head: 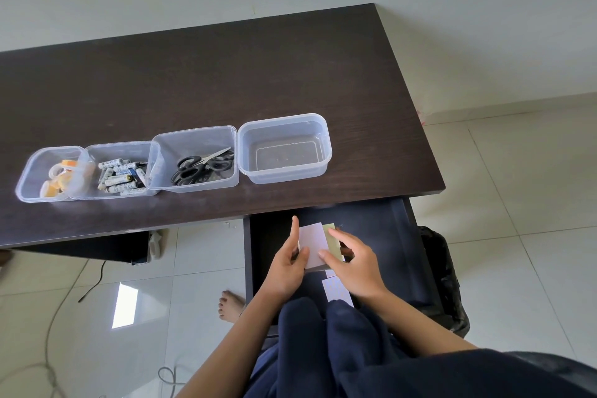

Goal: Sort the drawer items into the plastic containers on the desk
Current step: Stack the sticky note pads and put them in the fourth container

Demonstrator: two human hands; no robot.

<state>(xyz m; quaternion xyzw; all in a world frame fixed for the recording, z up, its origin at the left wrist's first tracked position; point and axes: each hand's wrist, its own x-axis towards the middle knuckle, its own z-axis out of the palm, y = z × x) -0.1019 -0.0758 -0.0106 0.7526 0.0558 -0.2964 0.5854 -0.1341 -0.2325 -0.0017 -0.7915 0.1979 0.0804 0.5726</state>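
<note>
Over the open dark drawer [381, 236], my left hand [287, 263] holds a pale pink pad of notes [312, 241] by its left edge, index finger straight up along it. My right hand [353, 263] rests on the pad's right side, fingers over a yellow-green pad [331, 237] beside it. A patterned white card [337, 291] lies lower in the drawer. On the desk stand several clear plastic containers in a row: an empty one [323, 152] at the right, then scissors [202, 166], batteries [121, 174] and tape rolls [61, 176].
The dark wooden desk [226, 81] runs left and back to a white wall. A dark bag [442, 271] sits right of the drawer. Cables [93, 284] trail over the tiled floor at left. My knees and a bare foot [229, 304] lie below the drawer.
</note>
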